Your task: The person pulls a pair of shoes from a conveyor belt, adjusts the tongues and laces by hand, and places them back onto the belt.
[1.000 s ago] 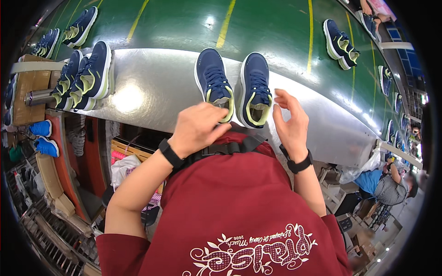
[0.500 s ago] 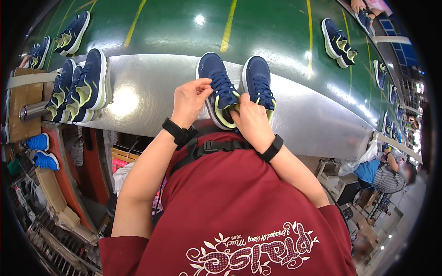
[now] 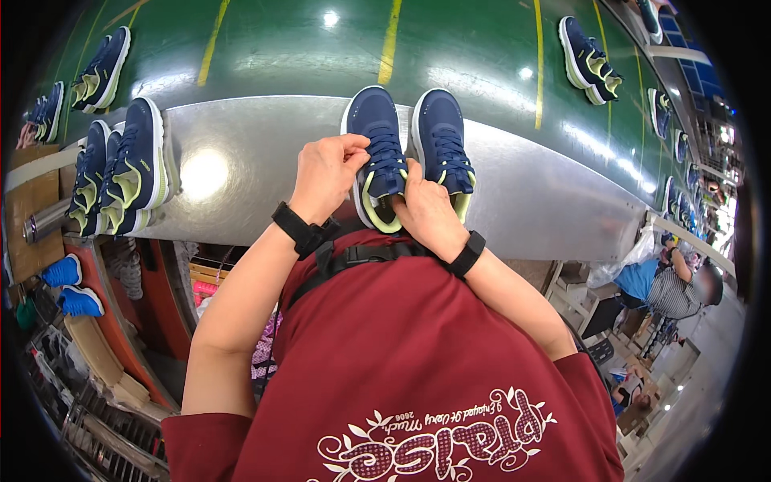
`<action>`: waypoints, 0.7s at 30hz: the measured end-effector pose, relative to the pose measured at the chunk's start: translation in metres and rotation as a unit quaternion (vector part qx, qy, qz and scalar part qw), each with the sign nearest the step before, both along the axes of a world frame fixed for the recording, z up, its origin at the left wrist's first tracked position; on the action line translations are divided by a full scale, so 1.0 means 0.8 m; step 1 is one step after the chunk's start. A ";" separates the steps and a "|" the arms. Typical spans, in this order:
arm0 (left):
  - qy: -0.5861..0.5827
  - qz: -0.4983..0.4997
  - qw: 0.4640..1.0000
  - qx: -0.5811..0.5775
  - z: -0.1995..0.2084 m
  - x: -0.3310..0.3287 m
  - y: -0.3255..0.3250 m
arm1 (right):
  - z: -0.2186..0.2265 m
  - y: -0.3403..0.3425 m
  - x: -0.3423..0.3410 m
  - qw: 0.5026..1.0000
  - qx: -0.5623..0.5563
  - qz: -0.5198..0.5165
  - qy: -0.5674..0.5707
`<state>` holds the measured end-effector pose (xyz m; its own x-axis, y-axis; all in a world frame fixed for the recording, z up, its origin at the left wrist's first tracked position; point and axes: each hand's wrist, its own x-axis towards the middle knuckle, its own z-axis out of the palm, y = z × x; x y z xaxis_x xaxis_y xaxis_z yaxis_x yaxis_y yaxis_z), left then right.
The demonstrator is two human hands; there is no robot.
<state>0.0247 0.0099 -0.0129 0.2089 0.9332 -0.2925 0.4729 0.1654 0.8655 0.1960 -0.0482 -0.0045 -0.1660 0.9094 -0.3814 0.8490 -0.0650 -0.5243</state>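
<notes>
Shoe: left shoe (image 3: pixel 377 153) of the navy pair sits on the steel desk (image 3: pixel 257 153) right in front of you, touching its mate (image 3: pixel 443 145).
Axis: its length runs away from you, toe far, heel and lime lining at your chest.
Left hand (image 3: pixel 325 173): pinched on the laces from the shoe's left side, at its upper lace rows.
Right hand (image 3: pixel 430 213): clenched on the laces lower down, over the tongue by the heel opening; this hand sits nearer to you.
Nearer hand: both touch the shoe; neither has to reach.
Other pairs: two navy-and-lime shoes (image 3: pixel 128 173) stand on the desk edge to your left; more ride the green belt (image 3: pixel 474 48) beyond.
Markings: yellow stripes (image 3: pixel 391 40) cross the belt.
Packages: blue shoes (image 3: pixel 68 285) lie low on your left; labels too small to tell.
</notes>
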 end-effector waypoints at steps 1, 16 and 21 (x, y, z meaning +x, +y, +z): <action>0.001 -0.002 1.000 -0.002 0.000 0.000 0.003 | 0.000 0.000 -0.001 1.000 0.003 0.002 0.002; 0.166 -0.081 0.939 0.289 0.008 0.022 -0.004 | -0.009 -0.005 0.001 0.999 -0.012 -0.026 0.023; 0.079 0.002 0.987 0.137 0.005 -0.002 -0.004 | -0.005 -0.005 0.006 0.999 -0.025 -0.024 0.022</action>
<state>0.0232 0.0065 -0.0093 0.1775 0.9824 -0.0584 0.6053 -0.0622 0.7936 0.2011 -0.0518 -0.0083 -0.1406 0.8966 -0.4200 0.8210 -0.1315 -0.5555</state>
